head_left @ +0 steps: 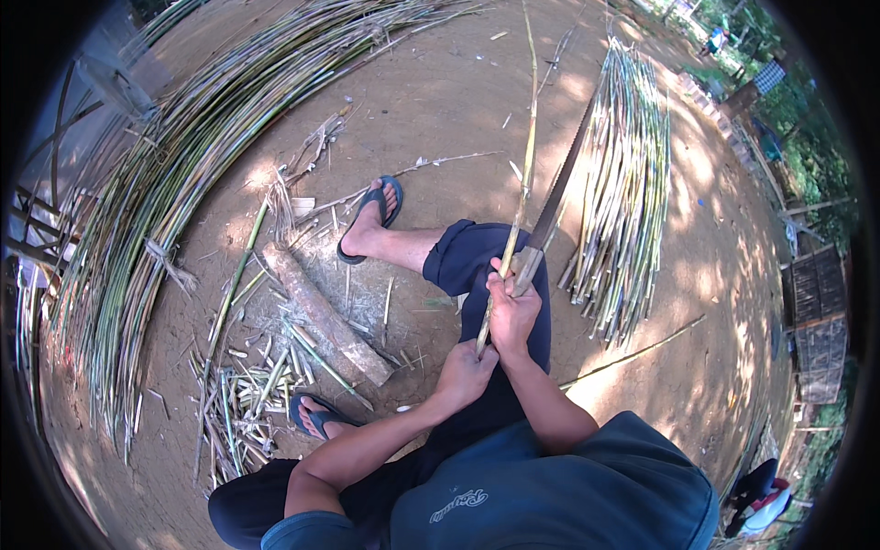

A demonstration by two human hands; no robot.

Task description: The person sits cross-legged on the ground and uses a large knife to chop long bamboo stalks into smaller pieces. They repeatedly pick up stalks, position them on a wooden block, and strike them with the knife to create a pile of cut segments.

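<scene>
Dirt ground outdoors; canes at ten o'clock, cut pieces at eight; left hand grips stalk, right hand saw.

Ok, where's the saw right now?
In the head view, the saw is in the right hand, its blade just right of the held cane.

The person wears a dark teal-blue T-shirt with short, loose sleeves and a small line of pale, script-like print across the cloth. The trousers are a very dark navy, with a wide cuff turned up on the right leg. On the feet are dark, blue-grey flip-flops with thick, V-shaped straps.
</scene>
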